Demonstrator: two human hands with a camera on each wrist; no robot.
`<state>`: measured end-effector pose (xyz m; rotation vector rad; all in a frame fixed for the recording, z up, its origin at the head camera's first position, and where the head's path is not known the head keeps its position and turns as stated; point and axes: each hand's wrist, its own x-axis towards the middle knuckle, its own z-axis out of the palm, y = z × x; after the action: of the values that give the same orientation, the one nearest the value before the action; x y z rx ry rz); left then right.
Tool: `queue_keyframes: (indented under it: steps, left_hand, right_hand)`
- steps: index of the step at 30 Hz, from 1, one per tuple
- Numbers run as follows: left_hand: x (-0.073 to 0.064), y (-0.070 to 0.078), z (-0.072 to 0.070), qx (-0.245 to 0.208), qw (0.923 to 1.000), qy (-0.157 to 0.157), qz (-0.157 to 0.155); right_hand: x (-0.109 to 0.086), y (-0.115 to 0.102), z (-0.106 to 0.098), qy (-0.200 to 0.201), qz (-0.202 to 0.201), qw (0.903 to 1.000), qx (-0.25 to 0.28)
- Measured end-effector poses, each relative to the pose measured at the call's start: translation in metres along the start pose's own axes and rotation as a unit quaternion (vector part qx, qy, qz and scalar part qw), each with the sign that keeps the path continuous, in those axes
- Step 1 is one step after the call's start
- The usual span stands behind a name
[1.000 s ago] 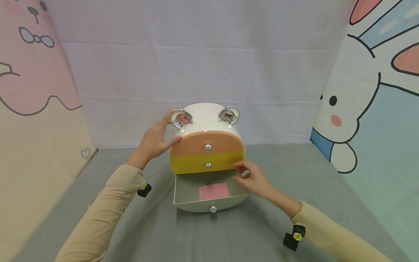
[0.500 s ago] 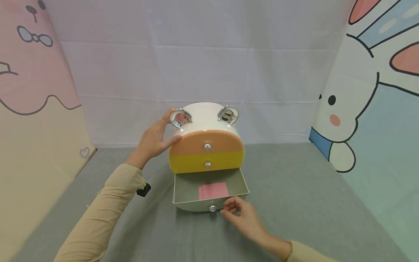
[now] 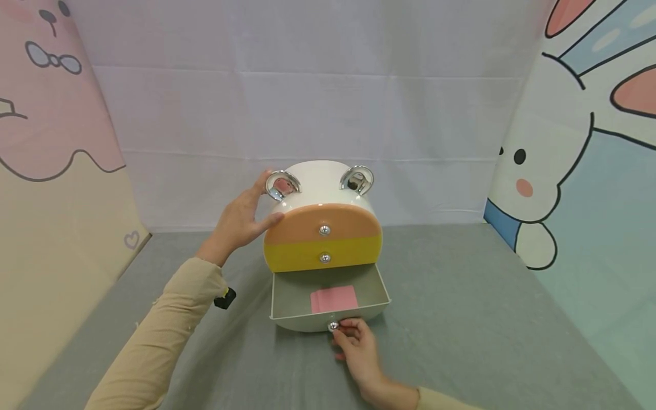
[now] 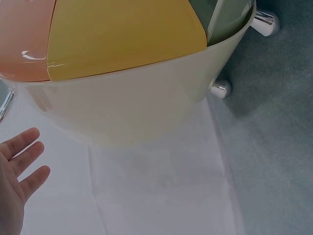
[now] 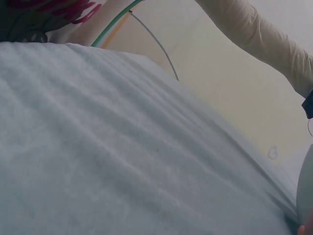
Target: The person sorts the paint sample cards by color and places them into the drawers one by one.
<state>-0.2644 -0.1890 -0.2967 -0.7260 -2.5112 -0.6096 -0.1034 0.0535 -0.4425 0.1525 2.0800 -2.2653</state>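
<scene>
A small white drawer cabinet [image 3: 320, 181] with silver ears stands on the grey cloth in the head view. Its orange drawer [image 3: 299, 228] and yellow drawer [image 3: 297, 257] are closed, while the grey-green bottom drawer [image 3: 289, 296] is pulled out. Pink pieces [image 3: 335, 299] lie flat inside that drawer. My left hand [image 3: 238, 225] rests at the cabinet's upper left side, thumb by the orange front; its spread fingers [image 4: 27, 159] show in the left wrist view. With thumb and fingertips, my right hand [image 3: 361, 356] pinches the bottom drawer's silver knob [image 3: 333, 326].
Grey cloth [image 3: 461, 296] covers the table around the cabinet. A white curtain [image 3: 435, 125] hangs behind, with printed cartoon panels at the left and right [image 3: 594, 239]. The cabinet has silver feet [image 4: 222, 89], seen in the left wrist view.
My right hand has moved from the right side of the open drawer down and left to its front knob, which it now pinches. The left hand and drawer stay in place.
</scene>
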Motion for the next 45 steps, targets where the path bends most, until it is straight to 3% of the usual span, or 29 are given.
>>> queue_keyframes:
  steps: [6,16,26,45]
  left_hand:
    - [0.000,-0.001,0.000,-0.005,1.0000,0.003,0.000]
    - [0.000,-0.001,-0.002,-0.005,1.0000,0.008,0.004]
    - [-0.001,-0.002,-0.001,-0.001,1.0000,0.008,0.000]
    - [0.000,0.000,0.000,-0.002,1.0000,0.004,-0.003]
  right_hand:
    - [-0.002,0.002,0.009,0.020,0.004,0.9994,0.029]
    - [0.004,0.000,0.013,0.034,0.005,0.9990,0.030]
    - [0.023,0.003,0.017,0.040,-0.002,0.9991,0.011]
    - [0.061,0.004,0.023,0.044,-0.057,0.9973,-0.013]
